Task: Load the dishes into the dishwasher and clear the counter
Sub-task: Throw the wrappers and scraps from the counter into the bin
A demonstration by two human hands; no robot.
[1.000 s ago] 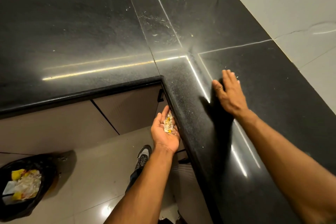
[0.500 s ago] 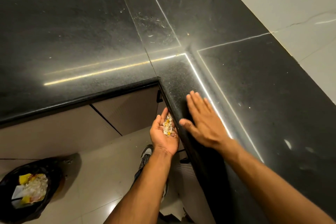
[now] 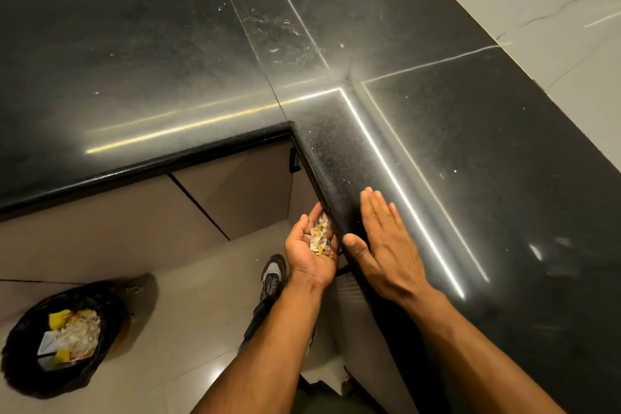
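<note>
A black L-shaped stone counter fills the upper part of the view. My left hand is cupped palm up just below the counter's inner edge, with a small pile of white and yellow food scraps lying in the palm. My right hand lies flat on the counter beside that edge, fingers straight and together, thumb at the rim next to the cupped hand. Faint crumbs and smears remain on the counter further back.
A black-lined waste bin with yellow and white rubbish stands on the tiled floor at lower left. Beige cabinet doors run under the counter. My shoe is on the floor below my left hand. White wall borders the counter at right.
My right hand swept across the counter from further right and back toward the inner edge, ending beside my cupped left hand. The left hand stayed under the edge with the scraps.
</note>
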